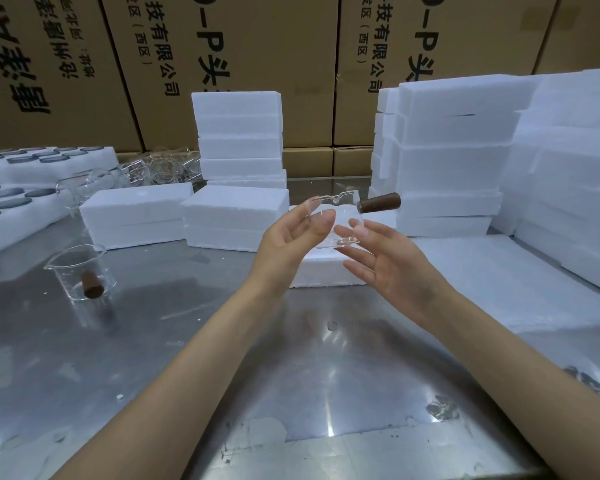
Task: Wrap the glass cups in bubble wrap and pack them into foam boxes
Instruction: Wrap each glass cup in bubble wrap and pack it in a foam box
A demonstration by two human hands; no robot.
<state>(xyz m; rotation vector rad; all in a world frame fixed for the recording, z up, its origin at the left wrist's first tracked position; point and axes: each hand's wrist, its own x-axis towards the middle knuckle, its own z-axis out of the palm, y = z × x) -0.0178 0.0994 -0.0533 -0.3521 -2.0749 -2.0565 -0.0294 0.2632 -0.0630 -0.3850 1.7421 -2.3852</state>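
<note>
I hold a clear glass cup [338, 216] with a brown wooden handle in the air above the steel table, handle pointing right. My left hand [288, 237] grips its left side, thumb at the rim and fingers curled on the wall. From the right, my right hand [392, 265] touches the cup's base with fairly straight, spread fingers. Just behind and below the cup lies a low white foam box [326, 271]. A second glass cup [78, 271] with a wooden handle stands on the table at the left. No bubble wrap shows.
Stacks of white foam boxes [239, 140] rise at centre back and fill the right side [465, 150]. More glass cups [153, 168] cluster at back left beside foam trays [32, 168] of round dark pieces. Cardboard cartons [257, 46] form the back wall.
</note>
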